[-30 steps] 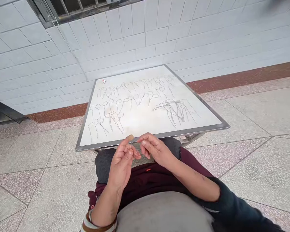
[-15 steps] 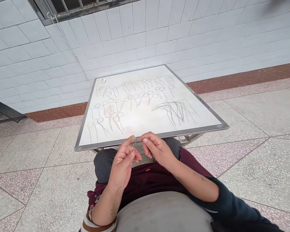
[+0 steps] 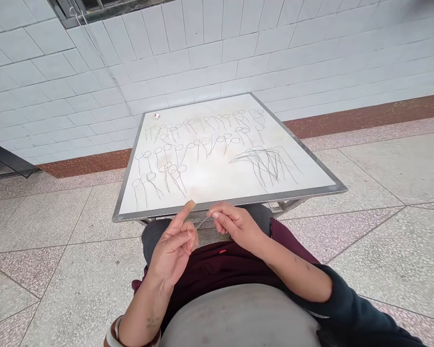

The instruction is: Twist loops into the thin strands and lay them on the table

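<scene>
A thin wire (image 3: 201, 223) stretches between my two hands, just off the table's near edge. My left hand (image 3: 177, 243) pinches one end between thumb and curled fingers, while its index finger, with a tan wrap at the tip, points up and away. The other end sits in the fingertips of my right hand (image 3: 235, 224), which is closed. On the white table (image 3: 210, 188) beyond lie several wires bent into loops with tails (image 3: 206, 140), set out in rough rows. To their right is a loose bunch of unlooped wires (image 3: 271, 164).
A small red-and-white object (image 3: 156, 116) sits at the table's far left corner. The table has a grey metal rim (image 3: 304, 148) and stands near a white tiled wall (image 3: 202, 62). My knees are under its near edge. Speckled floor (image 3: 365, 231) surrounds it.
My left hand has moved left and slightly down, away from the right. The wire, curved before, is now straighter between them. The left index finger has extended. My right hand has barely moved.
</scene>
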The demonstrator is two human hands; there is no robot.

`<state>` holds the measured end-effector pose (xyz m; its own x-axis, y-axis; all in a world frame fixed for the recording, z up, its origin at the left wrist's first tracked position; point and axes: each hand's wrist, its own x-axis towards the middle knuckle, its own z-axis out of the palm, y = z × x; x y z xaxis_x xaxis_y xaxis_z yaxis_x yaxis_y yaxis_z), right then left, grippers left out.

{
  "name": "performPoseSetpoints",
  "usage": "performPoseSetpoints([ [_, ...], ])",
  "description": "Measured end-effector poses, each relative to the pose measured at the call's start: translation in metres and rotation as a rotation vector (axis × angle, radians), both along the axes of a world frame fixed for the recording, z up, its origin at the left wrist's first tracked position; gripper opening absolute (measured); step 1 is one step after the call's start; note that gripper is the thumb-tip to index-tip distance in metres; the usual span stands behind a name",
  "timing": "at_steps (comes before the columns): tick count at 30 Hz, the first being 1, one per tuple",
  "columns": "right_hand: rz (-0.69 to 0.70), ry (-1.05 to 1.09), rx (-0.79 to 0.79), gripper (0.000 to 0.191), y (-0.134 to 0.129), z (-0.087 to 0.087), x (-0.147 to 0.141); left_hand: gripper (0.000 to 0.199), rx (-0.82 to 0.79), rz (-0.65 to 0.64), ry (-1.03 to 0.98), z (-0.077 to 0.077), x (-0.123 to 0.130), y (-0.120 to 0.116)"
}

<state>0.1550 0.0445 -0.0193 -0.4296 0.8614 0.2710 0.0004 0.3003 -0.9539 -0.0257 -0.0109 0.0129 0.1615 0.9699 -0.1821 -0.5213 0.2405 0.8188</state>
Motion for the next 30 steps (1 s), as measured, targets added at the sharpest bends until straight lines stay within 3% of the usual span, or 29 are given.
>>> performPoseSetpoints([
  [8,-0.016,-0.086,0.056,0.025,0.007,-0.006,0.007,0.055,-0.051,0.04,0.068,-0.002,-0.019,-0.009],
  [12,-0.157,-0.143,0.066,0.023,0.013,-0.001,0.014,0.055,-0.025,0.171,0.139,-0.001,-0.04,-0.012],
  [15,-0.111,-0.135,0.11,0.022,0.01,0.006,0.009,0.052,0.016,0.237,0.283,0.002,-0.046,-0.009],
  [19,-0.044,-0.056,0.065,0.023,0.002,0.011,-0.002,0.052,0.018,0.091,0.416,0.004,-0.027,-0.003],
  [24,0.007,-0.027,0.048,0.023,-0.001,0.008,-0.001,0.05,-0.028,-0.067,0.252,0.003,-0.002,0.001],
  [30,0.079,-0.034,0.088,0.025,0.003,-0.004,0.004,0.049,-0.061,-0.149,0.12,0.004,-0.003,0.0],
])
